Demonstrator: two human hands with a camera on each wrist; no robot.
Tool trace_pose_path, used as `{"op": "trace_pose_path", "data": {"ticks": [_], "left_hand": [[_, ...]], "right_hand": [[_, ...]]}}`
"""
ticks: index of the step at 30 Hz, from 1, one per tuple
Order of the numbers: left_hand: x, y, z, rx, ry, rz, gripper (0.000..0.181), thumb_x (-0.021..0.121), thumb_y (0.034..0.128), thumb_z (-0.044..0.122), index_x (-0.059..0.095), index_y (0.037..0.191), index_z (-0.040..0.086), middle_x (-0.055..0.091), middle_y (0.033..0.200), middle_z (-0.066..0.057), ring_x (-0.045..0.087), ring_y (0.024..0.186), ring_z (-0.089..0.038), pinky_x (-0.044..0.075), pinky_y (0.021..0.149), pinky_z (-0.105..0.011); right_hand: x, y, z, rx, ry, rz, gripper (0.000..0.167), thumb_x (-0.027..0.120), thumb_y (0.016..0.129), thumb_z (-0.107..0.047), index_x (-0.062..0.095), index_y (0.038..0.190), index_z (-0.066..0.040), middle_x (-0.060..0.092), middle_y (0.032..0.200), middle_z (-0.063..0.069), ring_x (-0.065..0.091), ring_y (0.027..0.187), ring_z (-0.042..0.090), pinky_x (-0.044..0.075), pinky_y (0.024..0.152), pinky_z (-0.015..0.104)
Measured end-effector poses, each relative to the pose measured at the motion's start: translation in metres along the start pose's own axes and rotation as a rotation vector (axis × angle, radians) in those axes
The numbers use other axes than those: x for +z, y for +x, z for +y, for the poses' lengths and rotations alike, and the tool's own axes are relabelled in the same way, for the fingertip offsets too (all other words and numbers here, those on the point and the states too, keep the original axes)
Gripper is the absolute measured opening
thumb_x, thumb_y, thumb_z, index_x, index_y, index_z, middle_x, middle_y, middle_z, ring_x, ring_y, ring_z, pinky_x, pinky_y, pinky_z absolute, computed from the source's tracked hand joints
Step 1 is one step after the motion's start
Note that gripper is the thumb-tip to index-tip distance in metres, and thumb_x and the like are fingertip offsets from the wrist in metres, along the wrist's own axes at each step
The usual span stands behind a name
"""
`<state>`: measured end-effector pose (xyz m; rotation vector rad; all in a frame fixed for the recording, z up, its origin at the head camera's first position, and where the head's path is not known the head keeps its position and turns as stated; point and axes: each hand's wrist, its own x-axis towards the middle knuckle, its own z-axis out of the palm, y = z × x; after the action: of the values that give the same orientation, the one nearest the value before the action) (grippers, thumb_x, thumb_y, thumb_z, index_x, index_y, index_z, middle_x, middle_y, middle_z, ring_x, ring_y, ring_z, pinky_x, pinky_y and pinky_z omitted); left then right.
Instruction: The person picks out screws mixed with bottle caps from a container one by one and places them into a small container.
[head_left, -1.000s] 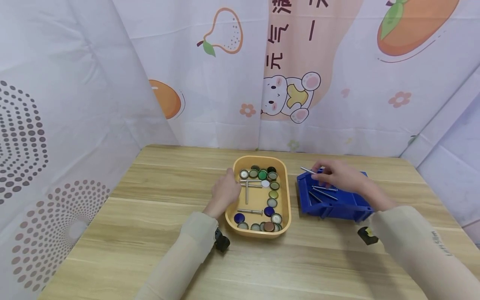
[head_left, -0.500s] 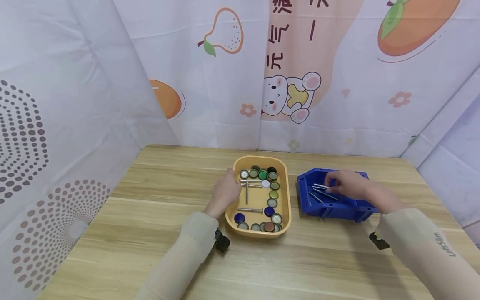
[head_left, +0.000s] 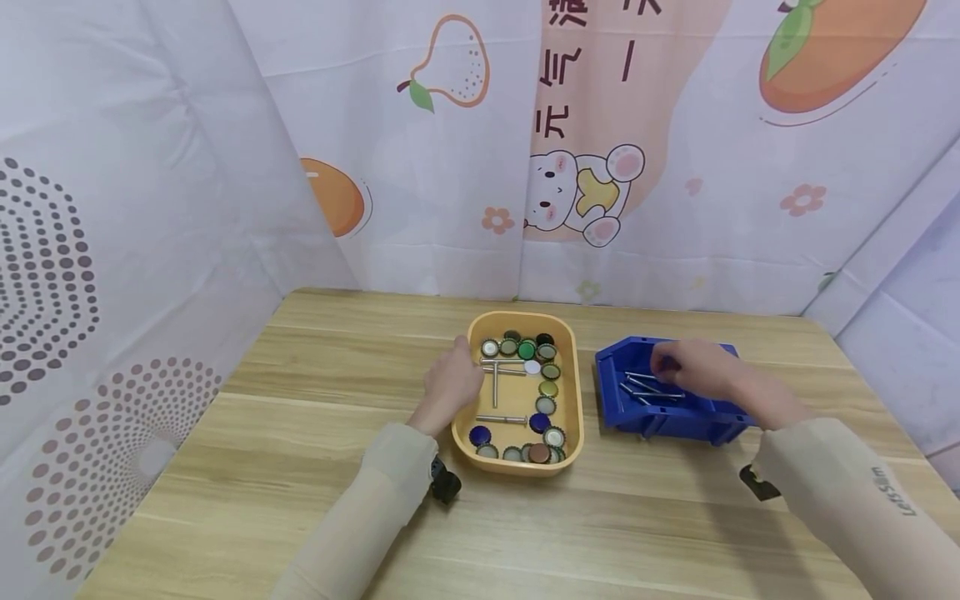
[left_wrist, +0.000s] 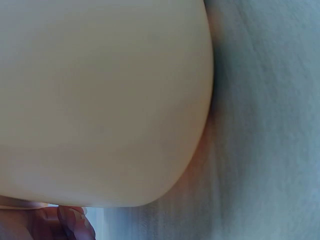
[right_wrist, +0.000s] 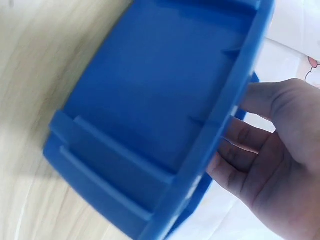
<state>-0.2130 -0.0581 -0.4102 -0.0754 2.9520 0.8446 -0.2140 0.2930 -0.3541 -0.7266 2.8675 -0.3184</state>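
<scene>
My left hand [head_left: 453, 379] grips the left rim of a yellow tray [head_left: 578, 417]. In the left wrist view the tray's outer wall [left_wrist: 110, 100] fills much of the picture, with curled fingers [left_wrist: 75, 222] at its lower edge. Bottle caps [head_left: 547, 389] and several silver screws [head_left: 495, 387] lie in the tray. My right hand [head_left: 697, 368] is over a blue bin [head_left: 611, 400], where several screws [head_left: 658, 395] lie loose. In the right wrist view the right hand [right_wrist: 280, 150] reaches past the bin's rim [right_wrist: 220, 130]; its fingertips are hidden, and no screw shows in it.
The bin stands right of the tray, with a gap of wooden table [head_left: 525, 533] between them. A printed curtain [head_left: 420, 192] hangs behind the table's back edge. Small black wrist cameras [head_left: 446, 486] sit under both sleeves.
My right hand has lowered a screw into the blue bin and let it go; one more screw now lies there. The left hand stays on the tray's rim.
</scene>
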Motion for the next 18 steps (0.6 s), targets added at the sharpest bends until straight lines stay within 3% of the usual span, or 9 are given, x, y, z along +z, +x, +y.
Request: {"op": "trace_pose_path", "data": {"ticks": [9, 14, 18], "left_hand": [[0.000, 0.001, 0.000, 0.000, -0.006, -0.003, 0.043, 0.049, 0.0924, 0.016, 0.045, 0.134, 0.003, 0.058, 0.080, -0.011, 0.055, 0.063, -0.024, 0.040, 0.050, -0.033], [-0.001, 0.000, 0.000, -0.001, 0.002, -0.002, 0.043, 0.050, 0.0923, 0.017, 0.045, 0.133, 0.004, 0.059, 0.081, -0.011, 0.056, 0.063, -0.024, 0.041, 0.050, -0.034], [0.000, 0.000, 0.000, -0.002, -0.001, 0.000, 0.043, 0.050, 0.0919, 0.017, 0.046, 0.132, 0.004, 0.059, 0.081, -0.011, 0.056, 0.064, -0.024, 0.041, 0.051, -0.034]], "right_hand": [[-0.008, 0.009, -0.019, -0.012, 0.035, 0.010, 0.006, 0.068, 0.091, -0.017, 0.066, 0.093, -0.011, 0.067, 0.081, -0.005, 0.057, 0.074, 0.009, 0.049, 0.069, 0.033], [-0.016, 0.018, -0.040, -0.027, 0.066, -0.015, 0.009, 0.066, 0.092, -0.019, 0.066, 0.097, -0.011, 0.068, 0.084, -0.004, 0.058, 0.075, 0.010, 0.051, 0.070, 0.033], [-0.022, 0.026, -0.062, -0.032, 0.071, 0.012, 0.014, 0.065, 0.094, -0.021, 0.067, 0.102, -0.009, 0.071, 0.089, 0.000, 0.063, 0.080, 0.013, 0.055, 0.074, 0.038]]}}
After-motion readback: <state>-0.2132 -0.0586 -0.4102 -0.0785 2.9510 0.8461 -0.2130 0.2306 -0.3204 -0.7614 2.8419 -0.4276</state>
